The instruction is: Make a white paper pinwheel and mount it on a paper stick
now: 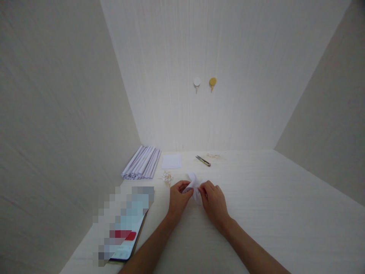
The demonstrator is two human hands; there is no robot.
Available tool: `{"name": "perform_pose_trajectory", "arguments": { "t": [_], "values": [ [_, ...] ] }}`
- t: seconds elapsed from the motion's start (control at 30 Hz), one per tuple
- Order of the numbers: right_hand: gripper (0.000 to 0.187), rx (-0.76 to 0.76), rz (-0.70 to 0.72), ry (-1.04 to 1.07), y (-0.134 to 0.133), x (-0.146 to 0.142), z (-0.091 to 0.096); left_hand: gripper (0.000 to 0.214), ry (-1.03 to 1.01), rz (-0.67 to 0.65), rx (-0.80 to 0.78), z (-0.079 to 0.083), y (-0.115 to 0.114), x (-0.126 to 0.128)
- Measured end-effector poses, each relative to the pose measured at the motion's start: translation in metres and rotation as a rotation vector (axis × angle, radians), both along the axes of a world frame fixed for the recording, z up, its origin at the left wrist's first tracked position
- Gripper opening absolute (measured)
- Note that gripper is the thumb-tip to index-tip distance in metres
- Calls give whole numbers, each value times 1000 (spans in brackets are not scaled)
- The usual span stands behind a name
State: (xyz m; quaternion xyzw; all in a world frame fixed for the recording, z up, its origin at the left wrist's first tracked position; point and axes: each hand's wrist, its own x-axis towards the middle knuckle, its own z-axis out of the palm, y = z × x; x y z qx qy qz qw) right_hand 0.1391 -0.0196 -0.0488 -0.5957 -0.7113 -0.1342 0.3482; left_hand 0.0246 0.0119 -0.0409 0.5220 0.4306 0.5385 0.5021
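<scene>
Against a pale back wall, with a left wall and a right wall flanking it, spreads a light worktop whose middle serves the hands, likely because they can meet there without crossing anything. Near the left wall rests a phone-like device, mostly masked by blocks, its lit screen facing up; it is probably put there to be seen while leaving the centre free. Beyond it, by the far left corner, paper rolls lie piled side by side, an arrangement that seems meant to stop them spreading.

The left hand and right hand face each other. The left fingers curl in, thumb pressed against the left side of a curved white paper piece; the right fingers pinch tightly at its right side. This opposed grip likely steadies the light paper, which sits between the hands, low over the worktop; whether it touches, I cannot tell.

Flat white paper lies beside the rolls, apparently within reach. To its right are snips, unheld, handle end turned toward the right hand's side. A small cluster of pale bits sits just beyond the left hand, perhaps gathered to avoid scattering. A white hook and a gold hook are mounted higher, well away from the hands. Thin tan strands lie past the snips, too fine to identify.
</scene>
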Motion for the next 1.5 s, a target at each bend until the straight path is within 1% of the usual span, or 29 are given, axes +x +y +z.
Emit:
{"name": "perform_pose_trajectory", "arguments": {
  "t": [0.23, 0.43, 0.73, 1.03, 1.27, 1.5],
  "values": [
    [17, -58, -9, 12, -1, -1, 1, 17, 22, 15, -17, -1, 1, 0],
    [18, -76, -19, 16, -1, -1, 2, 16, 61, 7, -8, 0, 0, 0],
    [22, -50, -45, 20, -2, -2, 3, 17, 118, 6, 28, -1, 0, -1],
    [24, -45, -30, 19, -1, -1, 2, 18, 57, -7, 6, -1, 0, 0],
    [19, -63, -30, 3, -1, -1, 4, 18, 90, -5, 25, -1, 1, -1],
    [17, -88, -18, -8, -3, -1, 5, 20, 151, 17, 76, 1, -4, 1]
  ]
}}
